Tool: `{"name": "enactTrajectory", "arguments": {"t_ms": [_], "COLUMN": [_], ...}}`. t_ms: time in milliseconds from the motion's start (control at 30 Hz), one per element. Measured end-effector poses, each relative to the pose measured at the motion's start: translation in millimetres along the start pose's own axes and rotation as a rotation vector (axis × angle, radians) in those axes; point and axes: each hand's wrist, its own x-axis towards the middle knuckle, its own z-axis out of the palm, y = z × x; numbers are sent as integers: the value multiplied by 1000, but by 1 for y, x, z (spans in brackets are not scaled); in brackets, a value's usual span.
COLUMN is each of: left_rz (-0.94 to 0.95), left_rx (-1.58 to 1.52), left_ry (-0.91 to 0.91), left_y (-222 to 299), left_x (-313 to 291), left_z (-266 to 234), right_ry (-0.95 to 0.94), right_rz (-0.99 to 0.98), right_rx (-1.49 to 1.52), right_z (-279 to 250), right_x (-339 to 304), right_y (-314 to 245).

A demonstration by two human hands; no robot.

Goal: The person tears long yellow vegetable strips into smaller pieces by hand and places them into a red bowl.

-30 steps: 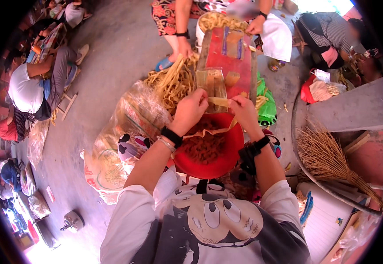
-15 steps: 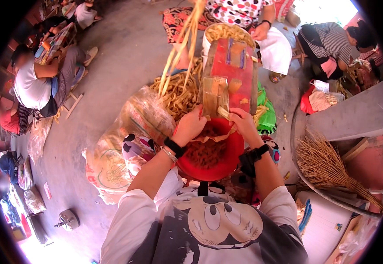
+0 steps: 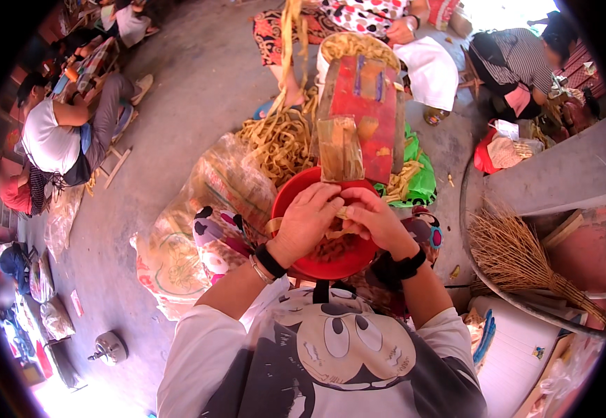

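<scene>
Both hands meet over a red plastic bowl [image 3: 290,197] on my lap. My left hand [image 3: 308,221] and my right hand [image 3: 377,220] pinch a thin tan strip [image 3: 342,211] between their fingertips; its loose end curls out under the left wrist. More tan scraps lie in the bowl. Just beyond the bowl stands a red wooden board [image 3: 363,104] with a tan block [image 3: 340,148] leaning on its front. Each wrist wears a black band.
A heap of tan strips [image 3: 277,143] and a clear plastic sack [image 3: 209,188] lie to the left, a green bag [image 3: 422,182] to the right. A straw broom [image 3: 518,256] rests on a round tray. Other people sit at the left [image 3: 56,136] and at the top right [image 3: 518,59]. A metal kettle [image 3: 108,347] stands on the floor.
My hands have come down from the red board to the bowl and drawn closer together, still on the strip. Long strips now hang in front of the person opposite.
</scene>
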Motion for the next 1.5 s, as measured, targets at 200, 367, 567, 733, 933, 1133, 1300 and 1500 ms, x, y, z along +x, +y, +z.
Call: {"name": "enactTrajectory", "arguments": {"t_ms": [200, 367, 567, 733, 933, 1133, 1300, 1500], "left_rz": [-243, -327, -840, -921, -480, -253, -395, -287], "left_rx": [-107, -146, -1025, -1175, -644, -601, -566, -344], "left_ry": [95, -208, -484, -332, -176, -117, -174, -77], "left_y": [-17, -5, 18, 16, 22, 20, 20, 6], "left_x": [-16, -40, -18, -10, -20, -11, -11, -13], "left_z": [-14, 5, -10, -15, 5, 1, -3, -3], "right_ry": [-251, -273, -98, 6, 1, -193, 21, -149], "right_rz": [200, 50, -102, -54, 96, 191, -242, 8], "right_rx": [-147, 303, -551, -158, 249, 321, -465, 18], "right_z": [-22, -14, 7, 10, -4, -12, 1, 2], "right_x": [-19, -22, -14, -14, -12, -8, -8, -14], "right_y": [-2, -5, 18, 17, 26, 28, 30, 17]}}
